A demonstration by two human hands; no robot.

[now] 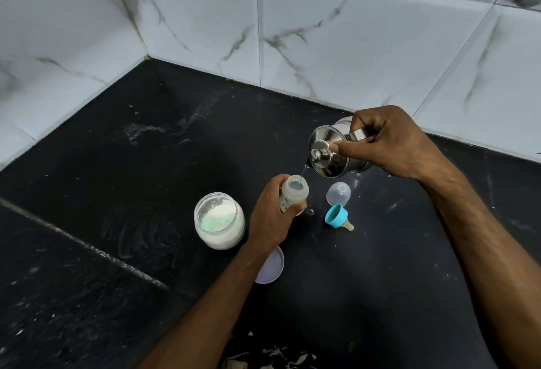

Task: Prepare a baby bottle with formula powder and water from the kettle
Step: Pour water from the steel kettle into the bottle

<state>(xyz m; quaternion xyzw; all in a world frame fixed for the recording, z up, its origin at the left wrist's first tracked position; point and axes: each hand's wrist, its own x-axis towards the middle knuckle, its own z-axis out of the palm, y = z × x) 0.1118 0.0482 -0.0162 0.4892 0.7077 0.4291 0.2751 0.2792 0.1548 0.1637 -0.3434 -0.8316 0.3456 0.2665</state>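
The right hand (389, 141) grips the handle of the steel kettle (333, 149), thumb pressed on the lid beside the knob, and tips it so the spout points down and to the left. A thin stream of water falls from the spout into the open mouth of the bottle (294, 193), which stands upright on the dark desk (117, 193) just below and left of the kettle. The left hand (270, 216) is wrapped round the bottle's body, steadying it. The pour turns on one thing: the spout lies just above and to the right of the bottle mouth, so the stream only lands inside if that line holds. The water level is hard to read, though pale liquid seems to show inside. The open formula jar (219, 221) stands just left of the bottle; the teat ring (338, 216) and clear cap (338, 194) lie to its right.
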